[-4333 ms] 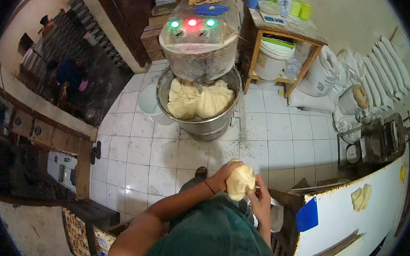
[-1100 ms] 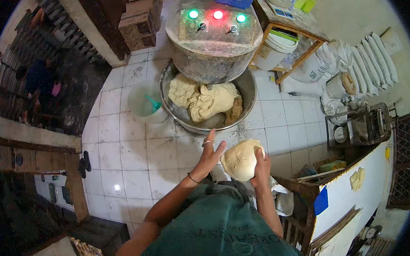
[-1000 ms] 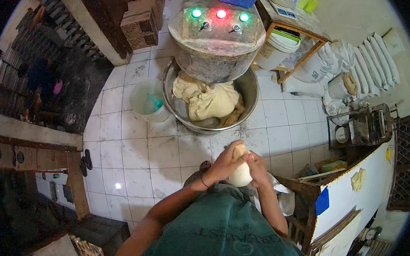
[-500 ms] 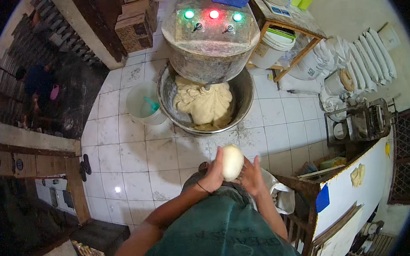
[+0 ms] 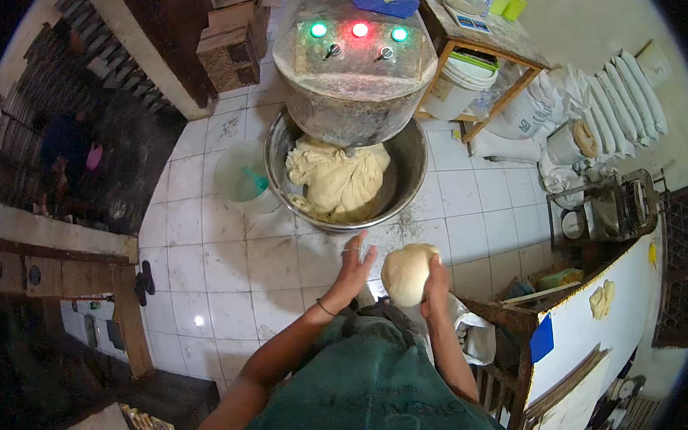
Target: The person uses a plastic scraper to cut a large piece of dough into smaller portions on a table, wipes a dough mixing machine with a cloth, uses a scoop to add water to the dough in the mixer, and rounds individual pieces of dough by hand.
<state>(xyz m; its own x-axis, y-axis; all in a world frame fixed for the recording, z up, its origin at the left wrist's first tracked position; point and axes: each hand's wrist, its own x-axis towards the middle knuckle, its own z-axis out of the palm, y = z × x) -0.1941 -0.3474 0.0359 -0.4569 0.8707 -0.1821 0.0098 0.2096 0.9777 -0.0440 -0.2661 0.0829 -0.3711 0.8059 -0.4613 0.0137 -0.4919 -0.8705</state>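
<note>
Head view: right grip (image 5: 436, 285) holds dough ball (image 5: 404, 276); left hand (image 5: 349, 278) spread, empty, left of that grip. Likely hand-shaping; next move calls for both palms.

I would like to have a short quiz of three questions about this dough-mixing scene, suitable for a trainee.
1. Which hand holds the dough ball?
2. True or false: the plastic bucket stands to the left of the mixing bowl.
3. Fill the gap: the lights on the dough mixer read, from left to right, green, ____, green.

Key:
1. The right hand.
2. True.
3. Red.
</note>
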